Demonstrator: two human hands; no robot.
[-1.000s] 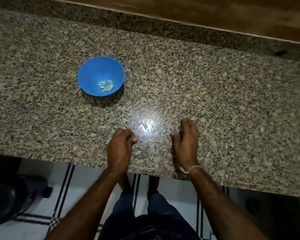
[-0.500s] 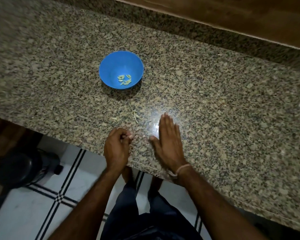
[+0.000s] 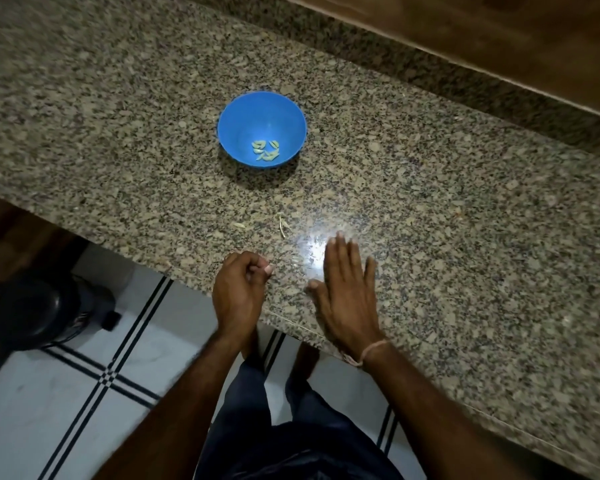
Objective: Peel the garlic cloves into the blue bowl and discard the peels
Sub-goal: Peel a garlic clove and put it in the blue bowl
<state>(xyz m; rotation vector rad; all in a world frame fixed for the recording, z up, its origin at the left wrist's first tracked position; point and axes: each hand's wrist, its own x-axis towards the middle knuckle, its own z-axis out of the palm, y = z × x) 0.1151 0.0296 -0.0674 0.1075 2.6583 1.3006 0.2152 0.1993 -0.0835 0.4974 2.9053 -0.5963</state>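
- Two hands sit at the near edge of the counter (image 3: 430, 202), close together but not touching.
- Left hand (image 3: 238, 292) is curled into a loose fist over the counter's edge, thumb tip against the bent fingers; nothing shows inside it, and I cannot tell whether it holds anything.
- Right hand (image 3: 343, 292) lies palm down and flat on the counter, fingers (image 3: 340, 251) straight and together, thumb out to the side, gripping nothing. A thread (image 3: 371, 349) circles its wrist.
- Bowl (image 3: 257, 112) stands upright farther back on the counter, well apart from both hands.
- Several peeled cloves (image 3: 265, 149) lie in the bottom of the bowl.
- Peel scraps (image 3: 282, 226) lie loose on the counter between bowl and hands.
- Below the counter are a tiled floor (image 3: 66, 393) and a dark round object (image 3: 32, 306) at the left.
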